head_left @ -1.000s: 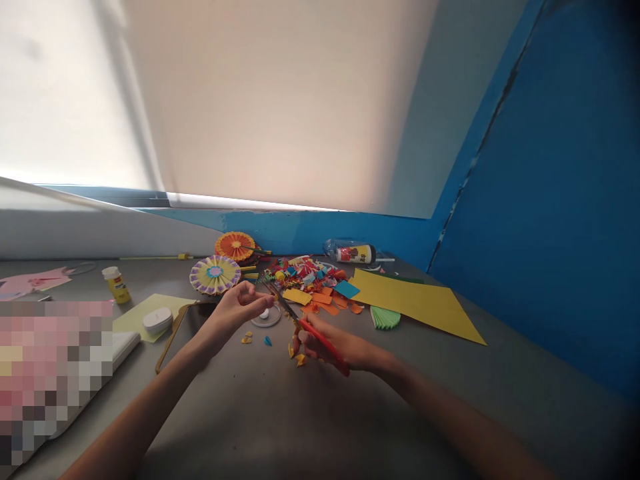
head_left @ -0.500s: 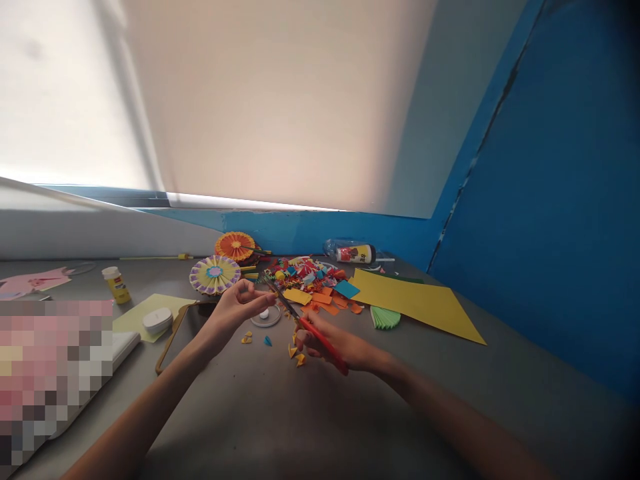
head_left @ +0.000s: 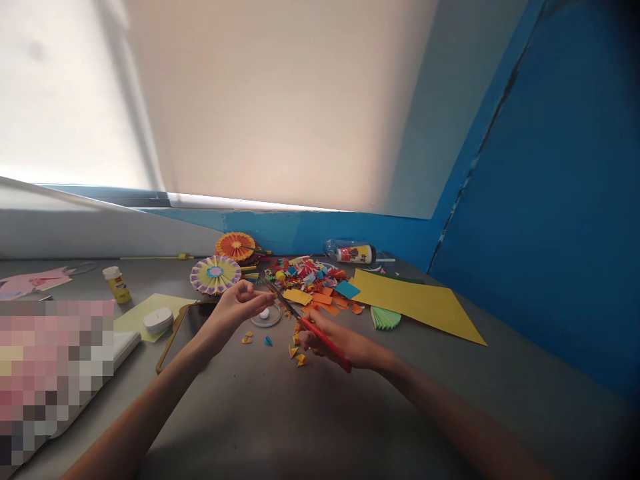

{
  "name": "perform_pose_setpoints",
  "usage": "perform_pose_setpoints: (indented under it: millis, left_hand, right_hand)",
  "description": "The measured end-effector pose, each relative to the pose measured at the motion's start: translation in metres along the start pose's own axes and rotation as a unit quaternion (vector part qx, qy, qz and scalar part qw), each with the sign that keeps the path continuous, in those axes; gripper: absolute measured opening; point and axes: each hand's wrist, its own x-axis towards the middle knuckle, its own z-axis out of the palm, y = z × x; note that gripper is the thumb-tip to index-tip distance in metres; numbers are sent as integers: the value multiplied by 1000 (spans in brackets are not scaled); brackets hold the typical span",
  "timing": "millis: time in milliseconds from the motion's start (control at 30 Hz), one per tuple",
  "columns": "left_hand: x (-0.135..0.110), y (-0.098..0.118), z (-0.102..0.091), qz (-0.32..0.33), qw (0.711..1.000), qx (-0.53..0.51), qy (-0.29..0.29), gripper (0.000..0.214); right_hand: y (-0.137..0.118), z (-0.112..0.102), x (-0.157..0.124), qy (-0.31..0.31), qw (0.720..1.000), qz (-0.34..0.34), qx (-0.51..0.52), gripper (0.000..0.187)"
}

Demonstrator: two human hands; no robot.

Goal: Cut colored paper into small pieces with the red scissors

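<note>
Right hand (head_left: pixel 330 341) closed around red-handled steel scissors (head_left: pixel 320 340), blades pointing up-left towards the heap of multicoloured paper scraps (head_left: pixel 305 277), tips just short of it. Left hand (head_left: pixel 237 307) half-curled, thumb and fingers pinched together beside the blades; cannot tell if it holds a tiny scrap. Small orange paper scraps (head_left: pixel 295 351) lie under the right hand, in front of the heap. Against the earlier frame, very little change: right hand and scissors shift only slightly, left hand about the same. Around the heap: clear round plastic dish (head_left: pixel 265 317) in front, purple-and-yellow paper rosette (head_left: pixel 215 275) left, yellow card sheet (head_left: pixel 415 300) right.
</note>
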Motion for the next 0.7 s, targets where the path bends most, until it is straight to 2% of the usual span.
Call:
perform_pose_setpoints:
  millis: [200,333,433,533,600,700]
  left_hand:
    - [1,0,-2,-11,1000,22,-4,44]
    - [3,0,-8,36,992,115,-47,30]
    - [8,-6,-21,79,955,265,-106,23]
    - [12,-16,-40,85,902,413,-91,12]
    - [14,-24,-51,66,882,457,-92,8]
    - [14,-29,-59,34,875,468,-114,13]
  right_hand:
    - [0,2,1,15,1000,4,5,43]
    - [3,3,4,66,998,-15,-1,48]
    - [7,0,10,123,991,-26,33,44]
    - [9,-6,14,149,984,-30,93,41]
    - [9,-8,14,173,979,-30,100,39]
    - [9,-10,12,201,976,-17,87,37]
